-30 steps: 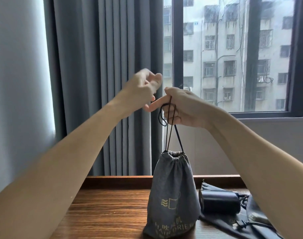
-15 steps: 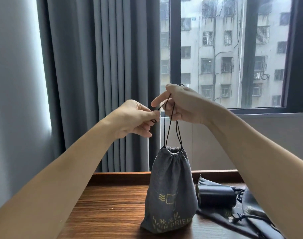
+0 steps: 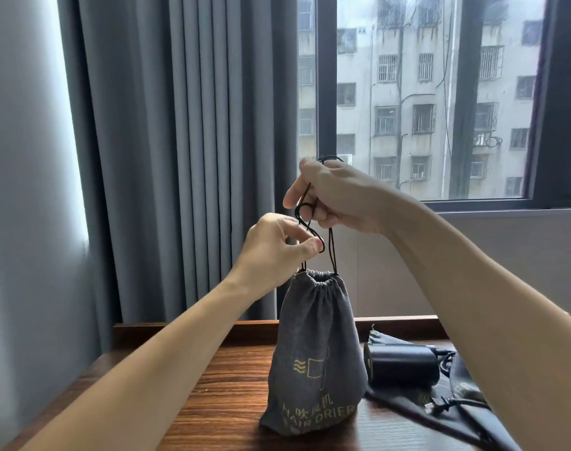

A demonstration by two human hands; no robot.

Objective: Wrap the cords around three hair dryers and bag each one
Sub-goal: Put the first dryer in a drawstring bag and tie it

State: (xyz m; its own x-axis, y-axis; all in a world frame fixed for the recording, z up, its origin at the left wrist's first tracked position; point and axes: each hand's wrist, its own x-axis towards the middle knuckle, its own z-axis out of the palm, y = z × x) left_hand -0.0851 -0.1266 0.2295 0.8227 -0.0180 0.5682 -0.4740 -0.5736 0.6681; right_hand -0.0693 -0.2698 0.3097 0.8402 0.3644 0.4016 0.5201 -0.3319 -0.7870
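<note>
Left hand [image 3: 277, 245]: I'm seeing it pinching the drawstring [image 3: 310, 222] loop.
Right hand [image 3: 339, 196]: gripping the drawstring above the bag [image 3: 313, 353] (cinched, standing on the table [image 3: 212, 402]).

Place: hotel-style bedroom or apartment room
Behind the grip: floor-length grey curtains [image 3: 180, 151], dark-framed window [image 3: 433, 102]
Beyond the glass: weathered apartment block [image 3: 407, 92] with barred windows
Below the grip: wooden desk [image 3: 219, 395], grey drawstring bag [image 3: 313, 359] printed "HAIR DRIER"

Wooden table [image 3: 212, 398]: grey drawstring bag [image 3: 313, 359] upright; flat bag [image 3: 407, 402] under black dryer [image 3: 402, 364].
</note>
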